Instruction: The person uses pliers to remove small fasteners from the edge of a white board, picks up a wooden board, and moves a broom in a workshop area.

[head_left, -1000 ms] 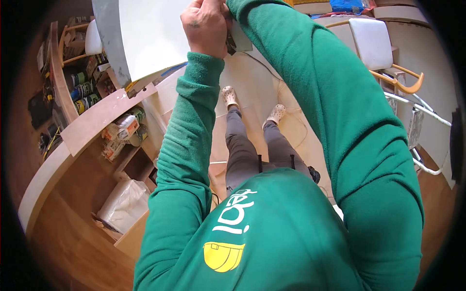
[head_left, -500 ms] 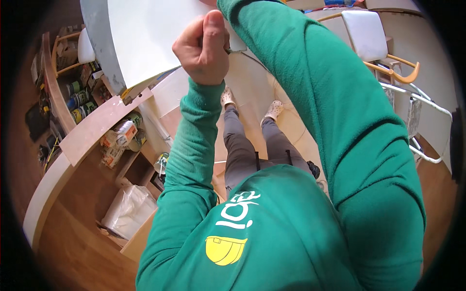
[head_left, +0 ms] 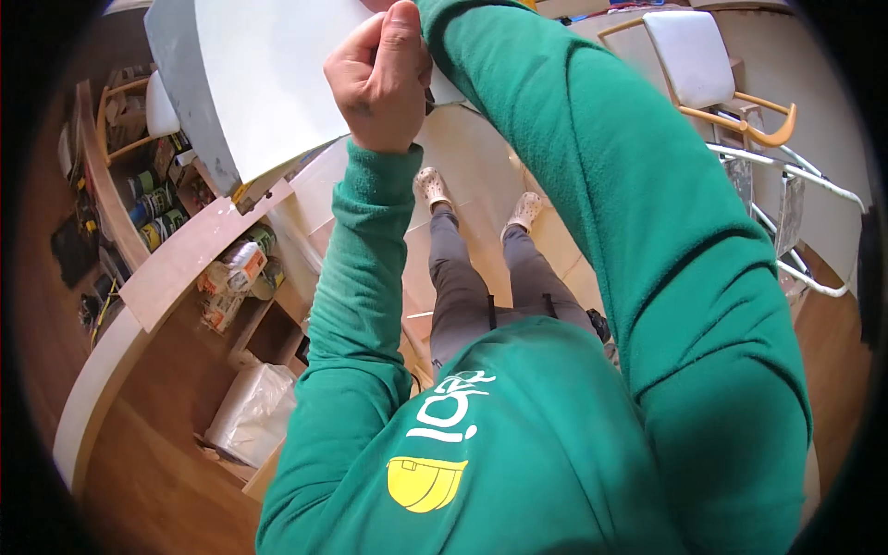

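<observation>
My left hand is raised in front of me, its fingers curled and the thumb pressed on top. A small dark bit shows at its right side, but what the fist holds is hidden. Behind and beside this hand lies a large white panel with a grey side. My right arm, in a green sleeve, reaches up across the view to the top edge. Just a sliver of my right hand shows there, above the left hand, and its fingers are out of sight.
A curved counter with shelves of cans and packages runs along the left. Below it sits a plastic-wrapped bundle. At the right are a chair with wooden arms and a white metal frame. My feet stand on the floor ahead.
My left hand has shifted slightly up and left and stays closed. The view has tilted a little, so the panel and the chair sit slightly farther left.
</observation>
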The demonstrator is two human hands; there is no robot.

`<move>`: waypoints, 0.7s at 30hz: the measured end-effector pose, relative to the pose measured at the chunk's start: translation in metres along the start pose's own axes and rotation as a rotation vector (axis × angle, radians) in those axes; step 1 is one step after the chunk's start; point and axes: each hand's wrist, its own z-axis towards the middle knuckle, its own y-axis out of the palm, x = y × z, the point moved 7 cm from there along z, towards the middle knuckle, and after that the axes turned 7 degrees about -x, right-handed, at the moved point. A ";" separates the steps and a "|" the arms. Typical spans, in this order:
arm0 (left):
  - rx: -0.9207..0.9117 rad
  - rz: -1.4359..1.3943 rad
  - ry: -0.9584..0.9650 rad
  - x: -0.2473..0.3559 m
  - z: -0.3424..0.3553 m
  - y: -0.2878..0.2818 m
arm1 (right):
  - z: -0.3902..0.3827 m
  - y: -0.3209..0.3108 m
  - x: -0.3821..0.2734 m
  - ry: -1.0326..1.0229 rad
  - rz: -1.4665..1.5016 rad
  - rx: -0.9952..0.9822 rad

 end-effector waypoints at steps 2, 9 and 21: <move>0.042 -0.182 0.052 0.015 0.000 0.007 | 0.008 0.002 -0.002 -0.010 -0.055 0.018; 0.043 0.089 0.185 0.028 0.020 0.005 | 0.013 0.005 0.007 -0.009 -0.021 0.079; 0.077 -0.185 0.172 0.033 -0.011 0.007 | 0.008 0.006 0.000 -0.016 0.000 0.067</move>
